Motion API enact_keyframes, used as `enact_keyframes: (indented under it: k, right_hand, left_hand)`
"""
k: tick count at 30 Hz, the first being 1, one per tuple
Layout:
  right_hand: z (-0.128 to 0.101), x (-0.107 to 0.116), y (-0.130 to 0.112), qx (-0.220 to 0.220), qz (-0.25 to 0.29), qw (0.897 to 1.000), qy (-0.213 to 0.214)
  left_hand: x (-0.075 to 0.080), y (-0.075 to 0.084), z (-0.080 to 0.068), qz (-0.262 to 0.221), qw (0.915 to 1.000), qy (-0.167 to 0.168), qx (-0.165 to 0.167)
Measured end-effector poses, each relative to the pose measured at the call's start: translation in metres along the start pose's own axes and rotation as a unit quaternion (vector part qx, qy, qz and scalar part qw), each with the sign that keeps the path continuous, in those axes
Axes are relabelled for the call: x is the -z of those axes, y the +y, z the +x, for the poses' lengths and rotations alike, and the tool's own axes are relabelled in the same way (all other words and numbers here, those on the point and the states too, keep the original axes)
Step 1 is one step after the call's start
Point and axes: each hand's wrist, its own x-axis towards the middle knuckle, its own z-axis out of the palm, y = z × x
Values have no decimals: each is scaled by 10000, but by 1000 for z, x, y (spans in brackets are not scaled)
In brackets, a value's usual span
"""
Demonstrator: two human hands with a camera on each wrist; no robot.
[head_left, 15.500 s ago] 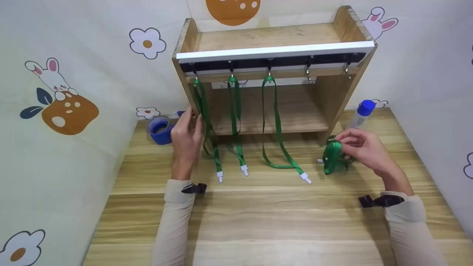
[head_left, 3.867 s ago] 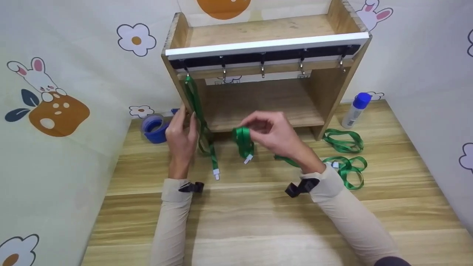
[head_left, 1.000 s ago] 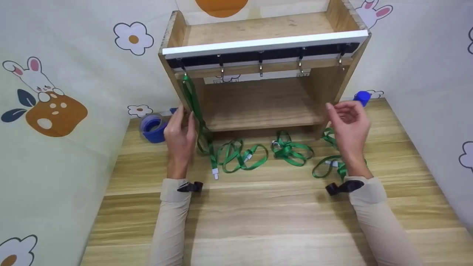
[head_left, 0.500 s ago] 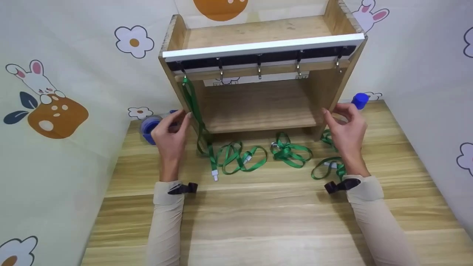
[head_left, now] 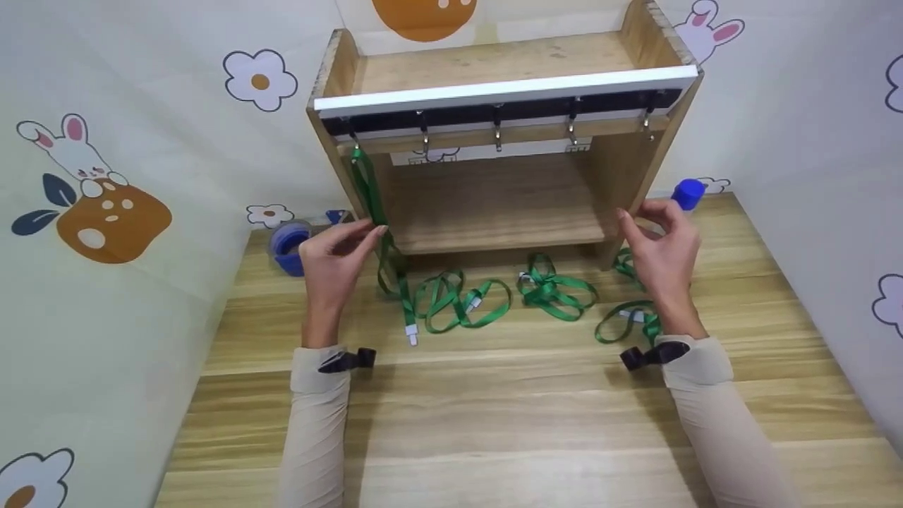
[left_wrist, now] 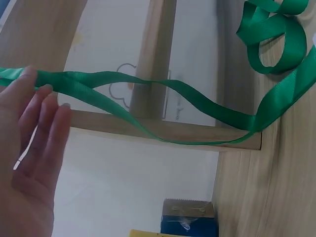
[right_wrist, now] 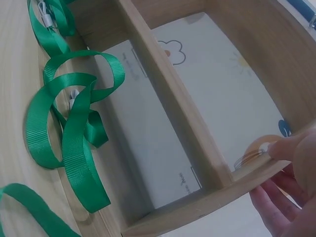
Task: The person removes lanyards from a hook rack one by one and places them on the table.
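One green lanyard [head_left: 368, 185] hangs from the leftmost hook of a wooden shelf rack [head_left: 494, 197], its white clip [head_left: 412, 334] low over the table. My left hand [head_left: 331, 264] pinches this lanyard partway down between thumb and index finger, and the left wrist view has the strap running on from the fingertips. At the rack's right side, my right hand [head_left: 664, 250] grips the side panel [right_wrist: 212, 210], thumb inside and fingers outside. Several green lanyards lie loosely looped on the table, among them a left one [head_left: 462, 303] and a middle one [head_left: 554, 289]. The other hooks [head_left: 498, 137] hold nothing.
Blue tape rolls [head_left: 289, 247] stand left of the rack. A blue-capped bottle [head_left: 688, 194] is behind my right hand, mostly hidden. Patterned cloth walls [head_left: 127, 339] close in the wooden table [head_left: 494, 423] at the back and sides.
Earlier, three lanyards hung; two have since come down onto the table. My left hand has left the rack's left panel for the remaining lanyard. My right hand has moved to the right panel.
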Motion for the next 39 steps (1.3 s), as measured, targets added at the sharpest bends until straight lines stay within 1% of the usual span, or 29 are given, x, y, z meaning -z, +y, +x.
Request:
enact_keyframes:
  k: [2,4,7,8,10,11,13,16,18,20,23,25,27,30,33,36,39]
  right_hand:
    - [0,0,0,8,0,10000,-45]
    - [0,1,-1,15,8,10000,-77]
    - [-1,1,0,2,21,10000,-93]
    - [-1,1,0,-1,19,10000,-82]
    - [-2,1,1,-11,12,10000,-52]
    - [-2,0,1,3,3,10000,-24]
    - [-2,0,2,20,-25,10000,35]
    - [-1,-1,1,13,-94,9999,65]
    - [0,-1,1,-33,-130,9999,38]
    - [0,-1,0,-94,-141,9999,2]
    - [0,-1,-1,-141,-79,9999,-14]
    - [0,0,-1,-144,-41,9999,-19]
    - [-1,1,-1,-150,-12,9999,-44]
    - [-2,2,-1,-155,0,9998,-110]
    - [-1,2,0,-160,18,9998,-154]
    - [-1,2,0,-190,18,9997,-173]
    - [-1,2,1,-204,15,9997,-154]
  left_hand:
    - [1,-1,1,43,9998,92,-169]
    - [2,1,2,63,9991,247,-346]
    - [5,12,4,105,9971,462,-594]
    - [5,18,4,105,9966,464,-671]
    - [5,33,6,89,9959,325,-845]
    - [3,41,7,79,9955,182,-931]
    - [0,58,8,33,9940,-205,-1078]
    - [-5,86,6,-114,9886,-830,-1251]
    - [-9,104,5,-279,9845,-1104,-1338]
    - [-14,121,6,-484,9809,-1203,-1452]
    - [-25,144,11,-832,9756,-1121,-1695]
    - [-33,156,14,-1013,9712,-1087,-1863]
    - [-41,167,15,-1170,9661,-1136,-2003]
    - [-54,178,12,-1335,9588,-1334,-2121]
    - [-66,184,6,-1399,9534,-1503,-2212]
    - [-76,184,0,-1289,9516,-1656,-2247]
    - [-82,178,-5,-1032,9534,-1827,-2168]
